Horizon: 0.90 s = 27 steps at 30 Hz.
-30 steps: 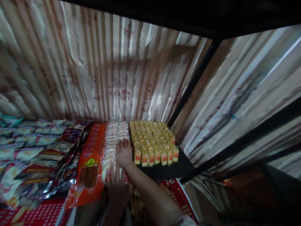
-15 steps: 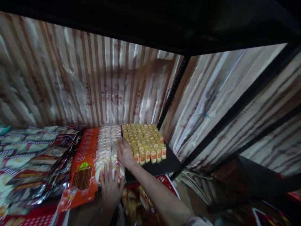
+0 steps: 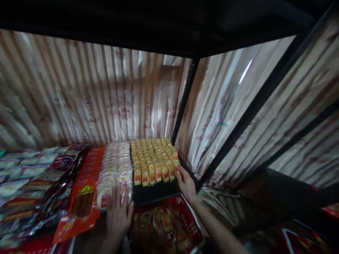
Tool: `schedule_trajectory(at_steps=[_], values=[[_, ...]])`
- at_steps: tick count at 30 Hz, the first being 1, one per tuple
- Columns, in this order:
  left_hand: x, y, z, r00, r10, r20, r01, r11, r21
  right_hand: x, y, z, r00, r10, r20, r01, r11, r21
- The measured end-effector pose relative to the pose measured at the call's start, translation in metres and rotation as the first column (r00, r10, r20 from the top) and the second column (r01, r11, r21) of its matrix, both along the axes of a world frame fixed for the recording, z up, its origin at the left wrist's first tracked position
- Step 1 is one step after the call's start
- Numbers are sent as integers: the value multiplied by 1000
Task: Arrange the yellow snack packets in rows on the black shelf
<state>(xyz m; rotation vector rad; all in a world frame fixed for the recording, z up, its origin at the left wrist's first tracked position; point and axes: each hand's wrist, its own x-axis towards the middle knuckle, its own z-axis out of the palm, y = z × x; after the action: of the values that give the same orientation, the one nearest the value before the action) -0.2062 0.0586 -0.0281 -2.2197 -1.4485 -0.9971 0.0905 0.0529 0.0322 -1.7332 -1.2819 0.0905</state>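
My left hand (image 3: 118, 211) lies with its fingers stretched out over the front of the clear-wrapped round white pieces (image 3: 114, 169). To the right, a block of small yellow packets (image 3: 152, 158) with red-and-orange labels stands in close rows on a black shelf (image 3: 156, 190). My right hand (image 3: 186, 183) is at the front right corner of this block, fingers bent and closed on a small yellow packet at the row's end. Its fingertips partly cover that packet.
An orange packet of brown sticks (image 3: 82, 201) overhangs the front edge, beside dark glossy packets (image 3: 57, 176). A red basket (image 3: 192, 222) of wrapped brown food sits below the shelf. A black post (image 3: 184, 100) and a striped sheet (image 3: 119, 95) stand behind.
My right hand has moved from the white pieces, across the front of the yellow packets, to their right corner. My left hand stays on the white pieces. The view has shifted right.
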Motion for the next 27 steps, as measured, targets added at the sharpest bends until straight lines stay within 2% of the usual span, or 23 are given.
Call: schedule_trajectory(at_steps=[5,8,13,17,20,24,27], values=[[34,-6,7,999,-48,19,47,999,17,35,6,-11,992,-65,-112,54,994,-94],[55,-5,8,998,-54,39,53,998,25,46,24,-14,974,-79,-214,52,990,-132],[81,11,9,998,-44,33,44,999,7,66,60,-17,951,-66,-301,34,993,-109],[100,25,12,998,-28,61,28,1000,8,70,77,-10,971,-61,-230,37,993,-108],[115,31,14,995,-23,94,21,1000,17,62,88,3,993,-14,-117,9,999,-46],[133,35,11,995,-39,87,38,999,21,42,109,22,988,142,58,-143,989,23],[142,37,7,997,-35,67,33,999,23,24,128,29,951,263,160,-264,965,-17]])
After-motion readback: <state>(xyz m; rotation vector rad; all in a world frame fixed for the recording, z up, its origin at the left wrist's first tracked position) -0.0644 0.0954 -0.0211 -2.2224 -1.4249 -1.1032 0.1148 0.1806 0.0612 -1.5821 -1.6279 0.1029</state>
